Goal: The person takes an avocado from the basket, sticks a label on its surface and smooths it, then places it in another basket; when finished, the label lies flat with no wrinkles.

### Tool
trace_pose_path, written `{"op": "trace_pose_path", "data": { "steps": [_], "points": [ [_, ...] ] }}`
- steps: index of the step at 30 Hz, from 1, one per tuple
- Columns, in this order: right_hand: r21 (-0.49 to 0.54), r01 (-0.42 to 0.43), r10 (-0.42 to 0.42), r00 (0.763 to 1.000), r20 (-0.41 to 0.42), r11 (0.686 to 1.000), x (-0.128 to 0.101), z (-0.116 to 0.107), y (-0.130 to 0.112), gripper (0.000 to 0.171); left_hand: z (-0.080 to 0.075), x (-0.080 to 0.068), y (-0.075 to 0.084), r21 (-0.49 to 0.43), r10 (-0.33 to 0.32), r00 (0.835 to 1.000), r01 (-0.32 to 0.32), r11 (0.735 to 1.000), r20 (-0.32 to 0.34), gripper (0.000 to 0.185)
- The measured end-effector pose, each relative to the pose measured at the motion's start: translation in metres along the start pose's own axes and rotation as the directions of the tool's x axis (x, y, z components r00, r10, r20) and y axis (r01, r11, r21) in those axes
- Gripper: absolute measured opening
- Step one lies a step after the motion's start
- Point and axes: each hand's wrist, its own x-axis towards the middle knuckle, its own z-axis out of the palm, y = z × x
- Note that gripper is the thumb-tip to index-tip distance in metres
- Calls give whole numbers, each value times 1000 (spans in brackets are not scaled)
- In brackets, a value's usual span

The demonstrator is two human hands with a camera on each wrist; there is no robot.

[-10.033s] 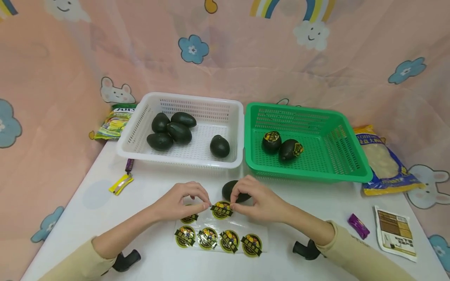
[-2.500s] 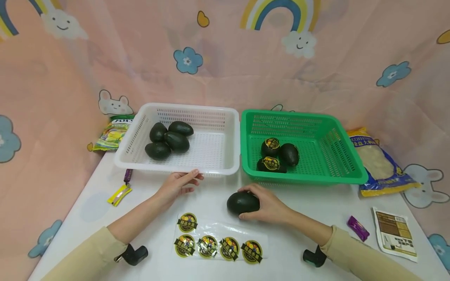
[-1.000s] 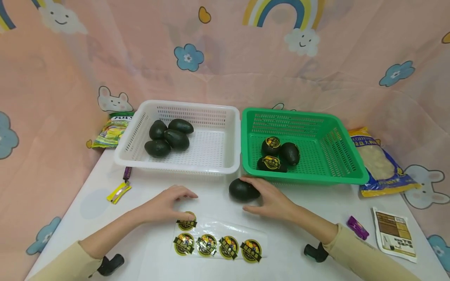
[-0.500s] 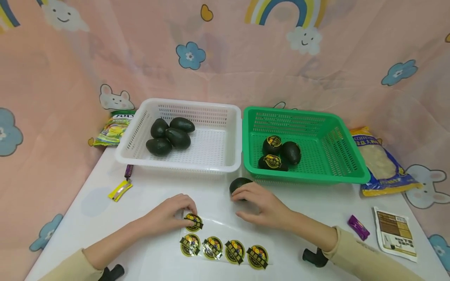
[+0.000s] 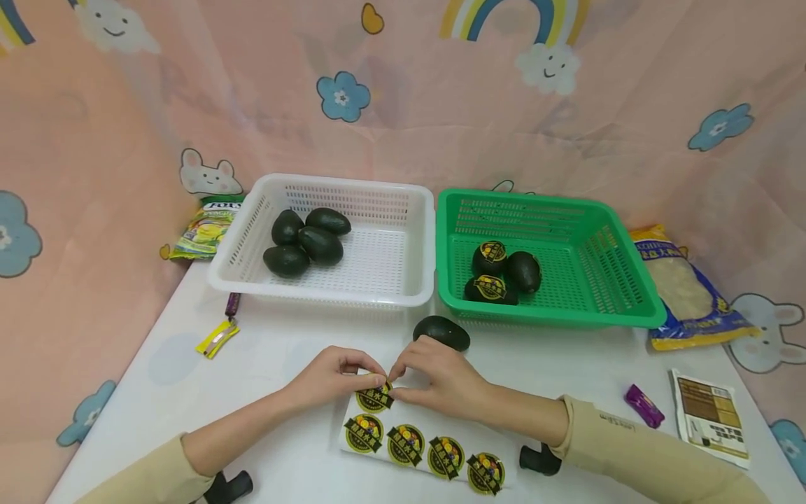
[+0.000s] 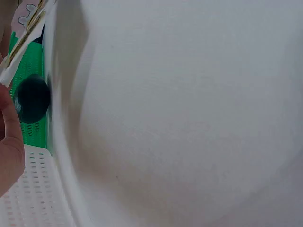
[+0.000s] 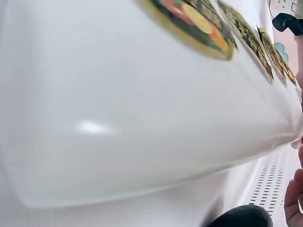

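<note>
A clear-white sheet of round black-and-gold fruit stickers (image 5: pixel 412 420) is raised at its back edge; the left wrist view catches the sheet (image 6: pixel 26 45) nearly edge-on. My left hand (image 5: pixel 336 378) pinches its back left corner between thumb and forefinger. From the other side, my right hand (image 5: pixel 441 378) has thumb and forefinger at the right edge of the lone back-row sticker (image 5: pixel 374 399), pinching there. Several more stickers line the front row. Just behind the right hand lies a dark avocado (image 5: pixel 442 332) without a visible sticker.
A white basket (image 5: pixel 321 295) holds several plain avocados. Beside it, a green basket (image 5: pixel 554 316) has three avocados, two with stickers showing. Snack bags (image 5: pixel 693 294) stand at the sides, with a purple candy (image 5: pixel 644 406) and a flat packet (image 5: pixel 711 416) at right.
The right hand has let go of the avocado and come left to the sticker. The left hand has taken the sheet's corner and shifted the sheet right. Earlier, a third avocado entered the green basket.
</note>
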Motion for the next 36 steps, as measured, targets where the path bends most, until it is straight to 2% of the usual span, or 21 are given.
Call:
{"op": "trace_pose_path", "data": {
  "steps": [4, 8, 11, 12, 14, 17, 20, 22, 24, 29, 33, 36],
  "points": [
    [27, -17, 17, 1000, -20, 999, 2, -1, 0, 13, 1, 0, 2, -142, -74, 997, 76, 987, 19, 29],
    [39, 65, -63, 997, -45, 997, 2, -1, 2, 9, -1, -2, 4, -219, -139, 990, 140, 966, 21, 34],
    [79, 125, -121, 991, -52, 989, 2, -4, 2, 6, -3, -5, 1, -161, -136, 991, 135, 978, 10, 29],
    [108, 118, -113, 992, -47, 987, 2, -6, 1, 6, -4, -5, -1, -137, -125, 992, 125, 983, 9, 27],
    [166, 65, -60, 997, -38, 984, 2, -10, 0, 7, -5, -7, -4, -44, -81, 997, 81, 996, 0, 24],
    [250, -93, 98, 995, -8, 964, 0, -21, -1, 12, -4, -8, -6, 118, 21, 999, -17, 993, -34, 18],
    [285, -262, 261, 964, 44, 922, -2, -31, 0, 12, -2, -9, -3, 195, 124, 989, -106, 975, -81, 11],
    [285, -343, 336, 939, 74, 895, -4, -36, 1, 10, 0, -6, 4, 172, 167, 980, -147, 974, -105, 8],
    [283, -388, 379, 921, 88, 877, -6, -40, 1, 8, 3, -2, 11, 135, 183, 975, -166, 977, -122, 7],
    [280, -447, 449, 891, 61, 850, -13, -43, 3, 7, 14, 11, 24, 126, 162, 969, -140, 982, -186, 6],
    [296, -531, 553, 833, 8, 794, -25, -42, 10, 9, 21, 22, 26, 90, 128, 964, -109, 990, -232, 8],
    [324, -564, 601, 799, -18, 759, -35, -41, 17, 5, 25, 33, 25, 83, 107, 964, -89, 993, -244, 10]
  ]
}}
